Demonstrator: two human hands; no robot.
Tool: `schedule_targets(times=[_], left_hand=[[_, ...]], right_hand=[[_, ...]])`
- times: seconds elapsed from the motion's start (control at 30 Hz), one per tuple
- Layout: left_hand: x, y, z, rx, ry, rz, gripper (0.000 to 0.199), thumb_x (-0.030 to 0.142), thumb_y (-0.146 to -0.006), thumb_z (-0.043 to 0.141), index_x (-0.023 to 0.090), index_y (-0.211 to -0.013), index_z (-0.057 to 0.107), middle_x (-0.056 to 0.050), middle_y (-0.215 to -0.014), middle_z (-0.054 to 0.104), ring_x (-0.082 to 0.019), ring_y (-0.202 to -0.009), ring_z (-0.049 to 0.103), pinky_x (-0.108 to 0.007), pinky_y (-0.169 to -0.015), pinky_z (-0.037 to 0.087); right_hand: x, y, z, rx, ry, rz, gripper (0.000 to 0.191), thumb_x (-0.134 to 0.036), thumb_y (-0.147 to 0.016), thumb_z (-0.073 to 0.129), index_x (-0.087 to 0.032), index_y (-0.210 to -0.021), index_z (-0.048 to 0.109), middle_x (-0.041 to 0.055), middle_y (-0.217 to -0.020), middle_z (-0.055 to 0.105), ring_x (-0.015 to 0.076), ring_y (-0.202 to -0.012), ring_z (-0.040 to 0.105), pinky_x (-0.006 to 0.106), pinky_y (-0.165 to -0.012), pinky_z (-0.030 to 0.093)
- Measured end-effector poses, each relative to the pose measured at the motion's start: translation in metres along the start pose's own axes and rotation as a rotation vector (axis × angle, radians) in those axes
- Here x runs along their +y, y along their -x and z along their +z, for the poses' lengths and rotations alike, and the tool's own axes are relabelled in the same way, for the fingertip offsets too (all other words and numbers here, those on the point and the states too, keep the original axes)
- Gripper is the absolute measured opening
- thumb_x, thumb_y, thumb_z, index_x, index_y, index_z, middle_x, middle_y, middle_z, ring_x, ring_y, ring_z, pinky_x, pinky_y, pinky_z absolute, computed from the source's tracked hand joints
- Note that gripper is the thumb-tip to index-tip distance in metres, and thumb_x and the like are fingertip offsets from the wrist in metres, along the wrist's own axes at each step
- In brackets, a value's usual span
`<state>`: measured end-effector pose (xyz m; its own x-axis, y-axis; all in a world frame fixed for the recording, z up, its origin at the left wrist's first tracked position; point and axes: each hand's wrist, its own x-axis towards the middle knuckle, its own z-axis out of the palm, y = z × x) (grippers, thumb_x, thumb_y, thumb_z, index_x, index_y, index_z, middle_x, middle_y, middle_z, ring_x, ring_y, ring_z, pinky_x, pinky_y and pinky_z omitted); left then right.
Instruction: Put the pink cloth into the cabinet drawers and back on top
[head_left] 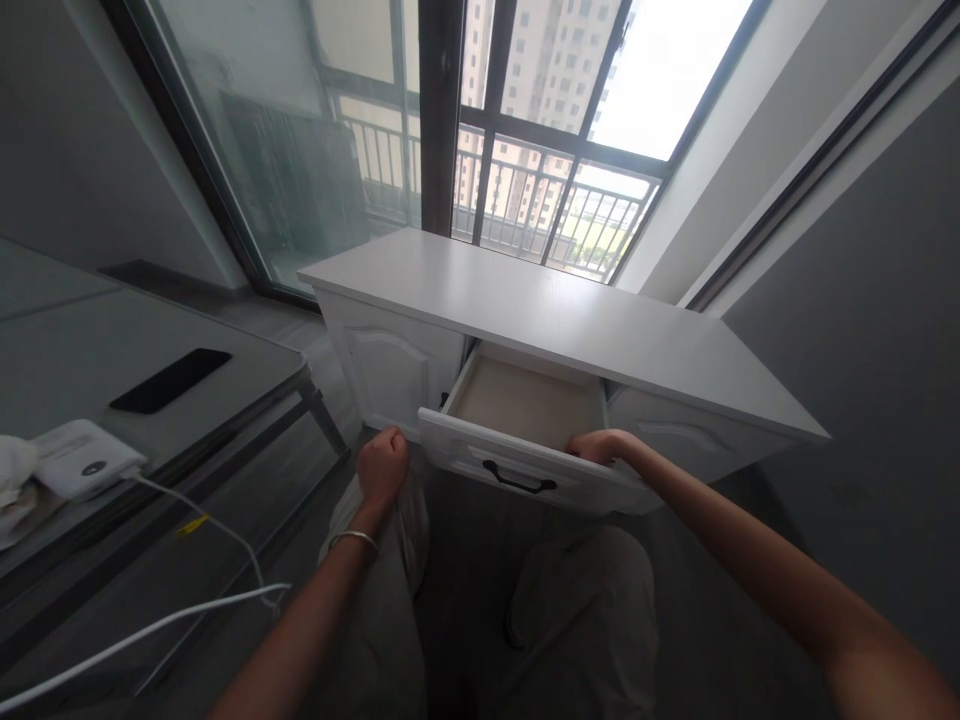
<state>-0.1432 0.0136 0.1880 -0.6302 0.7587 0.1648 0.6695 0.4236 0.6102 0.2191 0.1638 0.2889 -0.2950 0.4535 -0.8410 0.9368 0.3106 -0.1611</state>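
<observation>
A white drawer (517, 405) is pulled partway out of the middle of a white cabinet (540, 300), and its light-coloured bottom shows nothing lying on it. My right hand (598, 446) reaches over the top edge of the drawer front (480, 445), near its right end. Its fingers curl down on the inner side of the panel, and their tips are hidden. A black bar handle (519, 478) is fixed on the panel's outer face. Curled into a fist, my left hand (384, 465) rests on my left knee, left of the drawer.
At left, a grey table (262, 375) bears a black phone-like slab (171, 381) and a white device (88, 460) with a cable (217, 525) trailing down. Closed panels flank the drawer. Behind the cabinet stands a tall glass window (555, 130). My knees are close before the drawer.
</observation>
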Motion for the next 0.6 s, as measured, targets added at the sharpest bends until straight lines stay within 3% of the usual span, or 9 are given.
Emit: schedule_targets(times=[0.13, 0.3, 0.37, 0.47, 0.6], left_hand=[[-0.002, -0.001, 0.001, 0.010, 0.025, 0.002, 0.033, 0.022, -0.094, 0.041, 0.021, -0.064, 0.054, -0.003, -0.065, 0.051, -0.016, -0.064, 0.036, -0.034, -0.066, 0.017], [-0.003, -0.002, 0.002, 0.011, 0.033, 0.009, 0.032, 0.021, -0.094, 0.040, 0.021, -0.064, 0.050, -0.003, -0.066, 0.050, -0.016, -0.064, 0.035, -0.034, -0.066, 0.017], [-0.003, -0.002, 0.002, 0.007, 0.030, 0.006, 0.033, 0.022, -0.095, 0.040, 0.021, -0.064, 0.051, -0.003, -0.066, 0.050, -0.016, -0.065, 0.035, -0.034, -0.066, 0.017], [-0.003, -0.002, 0.003, 0.007, 0.035, 0.004, 0.033, 0.022, -0.095, 0.041, 0.021, -0.064, 0.053, -0.003, -0.066, 0.050, -0.016, -0.064, 0.035, -0.034, -0.066, 0.017], [-0.004, -0.002, 0.003, -0.004, 0.038, 0.013, 0.032, 0.023, -0.095, 0.041, 0.020, -0.065, 0.052, -0.002, -0.066, 0.051, -0.015, -0.064, 0.036, -0.033, -0.065, 0.017]], right_hand=[[-0.006, -0.007, -0.004, -0.012, 0.052, -0.050, 0.021, -0.021, -0.067, 0.081, -0.016, -0.087, 0.078, 0.0022, -0.076, 0.072, 0.0161, -0.062, 0.064, 0.022, -0.056, 0.045], [-0.024, 0.000, -0.024, 0.126, 0.175, -0.059, 0.015, -0.009, -0.075, 0.069, -0.014, -0.087, 0.077, 0.0081, -0.078, 0.074, 0.0213, -0.068, 0.069, 0.025, -0.061, 0.049], [-0.039, 0.002, -0.033, 0.258, 0.252, -0.094, 0.019, -0.007, -0.080, 0.066, -0.015, -0.092, 0.078, 0.0122, -0.089, 0.077, 0.0249, -0.080, 0.072, 0.028, -0.069, 0.051], [-0.067, -0.007, -0.041, 0.577, 0.395, -0.140, 0.018, -0.014, -0.089, 0.067, -0.016, -0.102, 0.079, 0.0187, -0.110, 0.076, 0.0327, -0.104, 0.071, 0.036, -0.087, 0.053], [-0.100, -0.047, -0.049, 1.032, 0.547, -0.436, 0.032, -0.016, -0.100, 0.055, -0.014, -0.126, 0.074, 0.0212, -0.136, 0.068, 0.0345, -0.137, 0.054, 0.047, -0.116, 0.042]])
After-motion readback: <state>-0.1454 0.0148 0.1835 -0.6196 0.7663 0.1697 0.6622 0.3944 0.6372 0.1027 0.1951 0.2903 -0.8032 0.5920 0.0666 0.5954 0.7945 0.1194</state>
